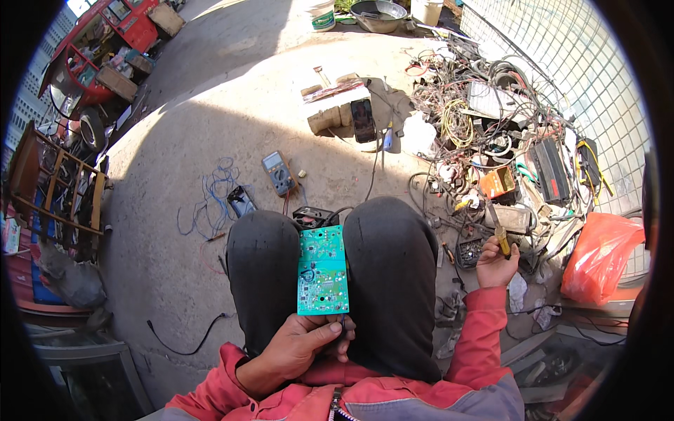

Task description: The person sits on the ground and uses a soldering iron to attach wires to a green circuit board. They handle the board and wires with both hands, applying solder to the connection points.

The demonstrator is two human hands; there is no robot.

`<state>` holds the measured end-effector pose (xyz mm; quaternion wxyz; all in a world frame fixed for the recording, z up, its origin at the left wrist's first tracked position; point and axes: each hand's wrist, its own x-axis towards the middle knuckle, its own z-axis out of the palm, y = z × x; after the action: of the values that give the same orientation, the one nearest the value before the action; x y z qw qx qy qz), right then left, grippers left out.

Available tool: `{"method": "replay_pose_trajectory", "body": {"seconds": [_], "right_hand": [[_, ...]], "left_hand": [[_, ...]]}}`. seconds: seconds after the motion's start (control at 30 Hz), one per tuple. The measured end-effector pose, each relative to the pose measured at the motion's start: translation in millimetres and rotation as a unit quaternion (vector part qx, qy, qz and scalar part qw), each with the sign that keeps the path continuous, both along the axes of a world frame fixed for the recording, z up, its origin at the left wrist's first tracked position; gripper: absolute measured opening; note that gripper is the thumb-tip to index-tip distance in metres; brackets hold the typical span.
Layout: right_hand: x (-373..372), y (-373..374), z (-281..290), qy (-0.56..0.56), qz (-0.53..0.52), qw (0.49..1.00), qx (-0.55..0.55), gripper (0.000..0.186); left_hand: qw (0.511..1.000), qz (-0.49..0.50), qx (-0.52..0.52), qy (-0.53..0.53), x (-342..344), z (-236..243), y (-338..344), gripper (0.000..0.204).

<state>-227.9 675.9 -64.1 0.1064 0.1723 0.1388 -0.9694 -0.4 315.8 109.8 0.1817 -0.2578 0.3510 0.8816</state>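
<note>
My left hand (302, 344) is closed on the near edge of a green circuit board (322, 270), thumb on top. The board stands out between my knees, its face dotted with small components. Off to the right, beside the heap of cables, my right hand (497, 265) is raised palm up. Its fingers curl round the yellow handle of what looks like a screwdriver (503, 242), whose dark shaft points away from me. A dark device with a cord (312, 216) lies just beyond the board, partly hidden by it.
On the ground ahead lie a multimeter (279, 174), tangled blue wire (219, 193) and a small dark device (241, 201). A phone (363, 121) leans on a block. Right are a cable heap (484, 105), an orange box (497, 182) and a red bag (602, 256); left, a wooden frame (60, 186).
</note>
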Motion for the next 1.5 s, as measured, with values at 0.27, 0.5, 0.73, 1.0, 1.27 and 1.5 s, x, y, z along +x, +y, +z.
{"method": "replay_pose_trajectory", "body": {"seconds": [0.27, 0.5, 0.73, 1.0, 1.27, 1.5], "right_hand": [[1.3, -3.0, 4.0, -0.04, 0.005, 0.999, 0.022, 0.05], [-3.4, -16.9, 11.2, -0.014, -0.005, 0.984, 0.175, 0.041], [1.9, -44.8, -13.3, 0.023, -0.038, 0.883, 0.467, 0.03], [0.6, -77.7, -52.0, 0.06, 0.054, 0.839, 0.539, 0.025], [3.4, -88.1, -96.4, 0.088, 0.093, 0.76, 0.638, 0.02], [6.1, -91.6, -112.4, 0.113, 0.094, 0.709, 0.689, 0.025]], "left_hand": [[1.0, 0.008, 0.011, -0.005, 1.6, -1.0, 0.8, 0.018], [1.0, 0.014, -0.015, -0.011, 3.4, -0.4, 0.6, 0.017], [0.998, 0.029, -0.048, -0.009, 1.2, 0.4, 4.0, 0.014], [0.997, 0.027, -0.07, -0.002, 1.6, 3.3, 2.9, 0.014], [0.993, 0.05, -0.105, -0.02, 2.5, 2.2, 5.9, 0.013], [0.991, -0.011, -0.133, 0.005, -1.2, 9.2, 7.2, 0.031]]}}
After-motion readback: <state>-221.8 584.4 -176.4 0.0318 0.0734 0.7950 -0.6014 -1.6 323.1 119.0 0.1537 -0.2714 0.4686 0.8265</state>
